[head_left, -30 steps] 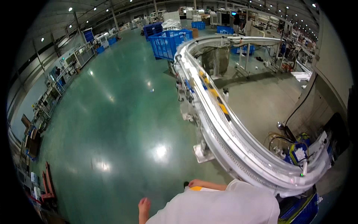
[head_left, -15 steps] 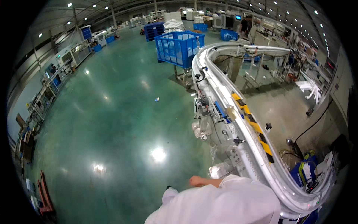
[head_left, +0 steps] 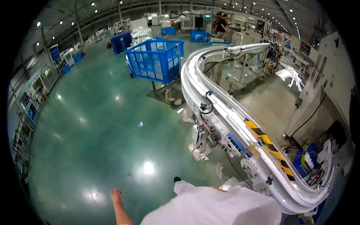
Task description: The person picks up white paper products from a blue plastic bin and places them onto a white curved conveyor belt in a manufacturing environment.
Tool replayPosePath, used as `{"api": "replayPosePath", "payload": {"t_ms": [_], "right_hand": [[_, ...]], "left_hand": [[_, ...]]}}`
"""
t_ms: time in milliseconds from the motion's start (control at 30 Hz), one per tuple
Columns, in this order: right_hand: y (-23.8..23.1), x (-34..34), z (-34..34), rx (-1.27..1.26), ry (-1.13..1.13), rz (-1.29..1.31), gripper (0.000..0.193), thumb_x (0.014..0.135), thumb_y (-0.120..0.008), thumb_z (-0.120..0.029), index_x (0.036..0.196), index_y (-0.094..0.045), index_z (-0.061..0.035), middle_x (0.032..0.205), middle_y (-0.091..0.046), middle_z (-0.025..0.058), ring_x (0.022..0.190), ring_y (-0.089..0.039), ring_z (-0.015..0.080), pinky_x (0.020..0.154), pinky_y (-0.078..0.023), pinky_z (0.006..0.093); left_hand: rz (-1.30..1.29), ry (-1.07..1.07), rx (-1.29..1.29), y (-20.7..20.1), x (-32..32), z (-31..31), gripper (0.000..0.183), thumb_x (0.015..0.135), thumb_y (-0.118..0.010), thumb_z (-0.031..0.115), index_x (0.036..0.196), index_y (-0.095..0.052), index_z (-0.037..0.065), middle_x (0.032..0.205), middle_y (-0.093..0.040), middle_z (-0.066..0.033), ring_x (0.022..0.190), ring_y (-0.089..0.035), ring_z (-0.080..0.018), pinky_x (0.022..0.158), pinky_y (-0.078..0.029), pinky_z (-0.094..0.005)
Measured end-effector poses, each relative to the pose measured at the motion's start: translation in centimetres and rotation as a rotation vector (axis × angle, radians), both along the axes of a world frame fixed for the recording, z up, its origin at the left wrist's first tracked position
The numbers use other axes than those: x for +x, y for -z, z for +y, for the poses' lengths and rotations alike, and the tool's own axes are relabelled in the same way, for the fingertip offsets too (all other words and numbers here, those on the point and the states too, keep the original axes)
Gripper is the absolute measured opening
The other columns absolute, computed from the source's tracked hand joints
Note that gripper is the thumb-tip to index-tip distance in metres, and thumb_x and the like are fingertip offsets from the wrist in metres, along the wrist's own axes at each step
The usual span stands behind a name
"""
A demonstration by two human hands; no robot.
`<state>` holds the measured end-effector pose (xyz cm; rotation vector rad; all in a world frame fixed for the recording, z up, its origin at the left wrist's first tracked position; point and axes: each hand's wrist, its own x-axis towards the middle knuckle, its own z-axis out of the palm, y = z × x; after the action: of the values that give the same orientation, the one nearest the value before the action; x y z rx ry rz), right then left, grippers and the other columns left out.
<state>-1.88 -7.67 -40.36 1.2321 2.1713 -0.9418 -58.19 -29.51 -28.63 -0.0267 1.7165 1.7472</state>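
Note:
My left hand (head_left: 116, 195) swings over the green floor at the lower left, its bare forearm rising from the bottom edge. Its fingers look loosely curled, and nothing shows in them. Only a sliver of skin from my right arm or hand (head_left: 219, 189) shows past the white garment (head_left: 210, 208); the fingers are hidden. That side is nearest to the curved conveyor (head_left: 240, 131), which carries white items along its track. Clear plastic bags (head_left: 200, 152) hang and lie beside its motor.
A large blue crate (head_left: 155, 62) stands on a metal stand left of the conveyor's bend. Yellow-and-black tape (head_left: 270, 146) marks the conveyor's right rail. A grey machine cabinet (head_left: 326, 71) stands at right. A person in dark clothes (head_left: 221, 26) stands far back. Small litter (head_left: 140, 124) lies on the floor.
My left hand has come into view at the lower left. My right hand, plain before, is now mostly hidden. The view has shifted forward, so the blue crate and conveyor look larger and closer.

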Motion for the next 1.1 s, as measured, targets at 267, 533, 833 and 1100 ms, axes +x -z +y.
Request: {"api": "replayPosePath", "payload": {"t_ms": [267, 533, 833, 1100], "right_hand": [[1.7, -12.3, 19.7, 0.176, -0.434, 0.079, 0.016, 0.069, -0.056, -0.015, 0.058, -0.062, -0.0057, 0.060, -0.060, 0.0105, 0.052, -0.058, 0.0230, 0.048, -0.045, 0.0375], [-8.0, -28.4, 34.6, -0.255, 0.729, 0.433, 0.020, 0.074, -0.050, -0.020, 0.066, -0.059, -0.0045, 0.059, -0.059, 0.0074, 0.049, -0.055, 0.0131, 0.044, -0.044, 0.0292], [-3.6, -32.2, 45.7, 0.129, 0.068, 0.410, 0.021, 0.073, -0.050, -0.022, 0.071, -0.064, -0.0069, 0.076, -0.062, 0.0141, 0.072, -0.059, 0.0321, 0.061, -0.047, 0.0417], [-7.6, -37.8, 59.3, 0.052, 0.629, 0.269, 0.025, 0.075, -0.051, -0.024, 0.080, -0.066, -0.0049, 0.085, -0.063, 0.0181, 0.080, -0.060, 0.0340, 0.071, -0.048, 0.0411]], "left_hand": [[-0.098, 0.474, -0.293, 2.5, 0.9, 11.5, 0.011, 0.083, -0.051, 0.016, 0.077, -0.051, 0.007, 0.067, -0.052, -0.0030, 0.053, -0.047, -0.0132, 0.047, -0.039, -0.0260], [-0.482, -0.029, -0.561, 5.9, -7.3, 12.9, 0.008, 0.082, -0.049, 0.015, 0.079, -0.051, 0.007, 0.070, -0.054, -0.0041, 0.057, -0.050, -0.0143, 0.048, -0.040, -0.0263], [-0.417, 0.076, -0.439, 9.1, -26.8, 40.3, 0.008, 0.081, -0.046, 0.013, 0.081, -0.051, 0.007, 0.072, -0.055, -0.0052, 0.061, -0.053, -0.0156, 0.050, -0.041, -0.0268], [-0.045, 0.415, -0.028, -1.5, -32.1, 81.1, 0.011, 0.081, -0.054, 0.015, 0.081, -0.050, 0.005, 0.073, -0.055, -0.0062, 0.058, -0.051, -0.0137, 0.045, -0.038, -0.0239]]}}
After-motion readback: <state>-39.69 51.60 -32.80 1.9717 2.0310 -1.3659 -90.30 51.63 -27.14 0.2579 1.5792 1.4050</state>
